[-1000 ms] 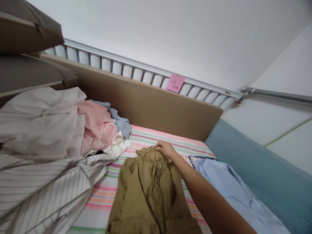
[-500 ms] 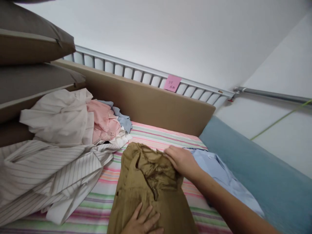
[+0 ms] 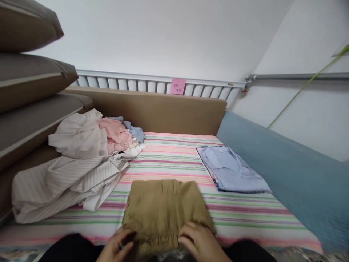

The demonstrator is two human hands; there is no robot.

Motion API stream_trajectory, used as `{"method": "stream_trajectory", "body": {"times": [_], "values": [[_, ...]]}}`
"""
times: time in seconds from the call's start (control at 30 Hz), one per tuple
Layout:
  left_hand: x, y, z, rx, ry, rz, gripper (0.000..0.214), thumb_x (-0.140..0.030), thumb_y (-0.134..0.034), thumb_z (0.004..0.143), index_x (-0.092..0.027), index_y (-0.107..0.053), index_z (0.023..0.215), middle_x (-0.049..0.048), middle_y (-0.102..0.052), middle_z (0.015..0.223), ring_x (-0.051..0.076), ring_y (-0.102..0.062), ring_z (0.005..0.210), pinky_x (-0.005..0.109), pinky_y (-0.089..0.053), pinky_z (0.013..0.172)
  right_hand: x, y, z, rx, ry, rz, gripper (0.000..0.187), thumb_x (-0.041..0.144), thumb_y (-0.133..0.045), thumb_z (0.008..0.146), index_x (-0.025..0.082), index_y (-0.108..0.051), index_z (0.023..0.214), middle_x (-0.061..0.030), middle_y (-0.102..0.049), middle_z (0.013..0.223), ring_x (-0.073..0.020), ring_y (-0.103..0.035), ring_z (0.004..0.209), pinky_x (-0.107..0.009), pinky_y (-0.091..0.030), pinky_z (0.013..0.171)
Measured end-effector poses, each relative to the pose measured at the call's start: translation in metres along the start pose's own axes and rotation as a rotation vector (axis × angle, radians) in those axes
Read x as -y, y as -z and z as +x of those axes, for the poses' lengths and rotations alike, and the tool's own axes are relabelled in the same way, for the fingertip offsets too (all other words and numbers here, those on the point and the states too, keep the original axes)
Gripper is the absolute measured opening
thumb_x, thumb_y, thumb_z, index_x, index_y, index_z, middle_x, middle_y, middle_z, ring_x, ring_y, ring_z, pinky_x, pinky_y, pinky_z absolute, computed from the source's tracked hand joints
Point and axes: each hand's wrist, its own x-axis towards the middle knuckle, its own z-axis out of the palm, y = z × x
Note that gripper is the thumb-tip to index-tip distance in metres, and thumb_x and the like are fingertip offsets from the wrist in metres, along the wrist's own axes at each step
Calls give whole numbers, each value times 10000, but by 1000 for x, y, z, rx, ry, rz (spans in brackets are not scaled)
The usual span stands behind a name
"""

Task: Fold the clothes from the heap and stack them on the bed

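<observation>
An olive-green garment [image 3: 166,203] lies folded into a rough rectangle right in front of me, its gathered edge toward my body. At its near left corner is my left hand [image 3: 116,245], fingertips touching the cloth, with a gap between bent finger and thumb. My right hand [image 3: 203,242] has its fingers curled over the near right part of the garment. Farther right, a light blue shirt [image 3: 231,169] rests flat and folded on other folded cloth with a dark blue edge. Loose clothes heap up at the left, among them a striped white garment [image 3: 62,183] and a pink one [image 3: 116,134].
Everything lies on a striped sheet [image 3: 169,153]. A brown padded board [image 3: 152,111] stands along the back, before a white radiator [image 3: 109,82] with a pink note [image 3: 178,86]. Brown cushions [image 3: 32,76] are stacked at left; a blue padded side [image 3: 286,163] runs along the right.
The olive garment's far end has been folded toward me, so it is now shorter. My right hand has come from its far end to the near edge. The view has shifted.
</observation>
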Motion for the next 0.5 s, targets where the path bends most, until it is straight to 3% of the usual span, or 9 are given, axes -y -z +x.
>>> {"method": "stream_trajectory", "body": {"times": [0.1,0.2,0.27,0.37,0.5], "values": [[-6,15,-8,-211,273,-472,436,-536,-688,624,-198,-659,898,79,-702,960,262,-638,926,352,-514,796,-19,26,2,-183,-207,96,281,355,-370,889,230,-609,810,-17,-653,842,-156,-599,810,-247,-420,725],[-20,17,1,-406,421,-640,506,-551,-724,572,-176,-594,886,74,-693,896,213,-661,770,298,-521,631,-44,33,7,-362,-426,11,358,410,-355,860,180,-579,1019,-109,-645,981,-236,-590,924,-336,-428,815],[-31,12,14,-391,470,-604,525,-564,-727,552,-173,-564,863,29,-671,752,157,-627,583,240,-459,481,-54,28,9,-349,-526,-21,442,434,-387,832,153,-527,1143,-145,-638,1030,-273,-591,954,-374,-436,814],[-50,4,31,-270,536,-519,528,-570,-749,489,-170,-520,745,-42,-560,497,105,-501,377,191,-327,358,-63,17,10,-297,-577,66,476,371,-443,783,164,-493,1209,-150,-636,1094,-286,-607,968,-388,-447,808],[-69,-5,29,-170,480,-696,518,-458,-814,437,-186,-464,705,-70,-543,475,63,-464,358,169,-337,379,-84,13,10,-327,-537,522,525,356,-481,711,183,-491,1206,-99,-689,974,-255,-647,886,-353,-488,745]]}}
